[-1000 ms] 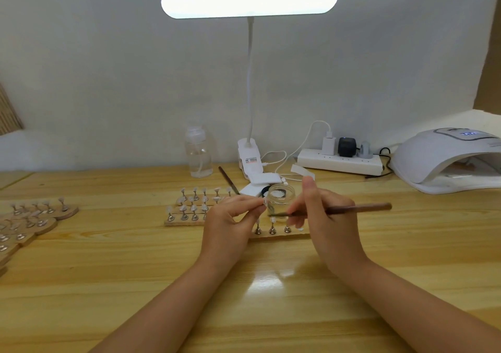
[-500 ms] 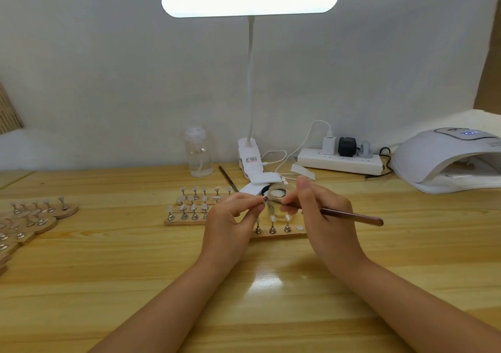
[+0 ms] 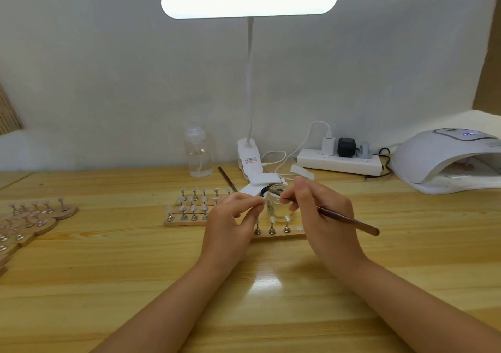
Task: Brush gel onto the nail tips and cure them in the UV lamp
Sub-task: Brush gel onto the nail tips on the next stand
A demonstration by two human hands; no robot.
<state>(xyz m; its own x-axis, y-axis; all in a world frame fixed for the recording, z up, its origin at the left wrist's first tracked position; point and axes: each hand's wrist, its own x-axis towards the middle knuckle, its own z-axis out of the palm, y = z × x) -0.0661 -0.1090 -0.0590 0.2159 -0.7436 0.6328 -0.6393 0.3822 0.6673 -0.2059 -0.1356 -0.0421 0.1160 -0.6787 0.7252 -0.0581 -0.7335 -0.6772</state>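
At the far left of the surface [image 3: 81, 271] lie round wooden stands [image 3: 35, 217] with nail tips on pegs, cut off by the frame edge. Further in sits a rectangular holder [image 3: 187, 221] with rows of tips. The left hand [image 3: 230, 222] is just in front of it, its fingers [image 3: 250, 203] pinched together on one small nail tip [image 3: 262, 201] on its peg, held up beside the glass gel jar [image 3: 279, 203].

The tip lies immediately left of the jar mouth, and the brush [image 3: 349, 221] comes in from the right: its long axis runs from lower right up toward the left, the handle trailing over a second holder [image 3: 282, 234]. The right hand [image 3: 325, 217] grips the brush pen-fashion, its fingers closed around the handle. The bristle end is hidden behind those fingers and the jar rim, so it may be dipping in gel or nearing the tip; I cannot tell which.

The UV lamp [image 3: 447, 160] stands well apart at the far right, partly cut off, its opening facing inward.
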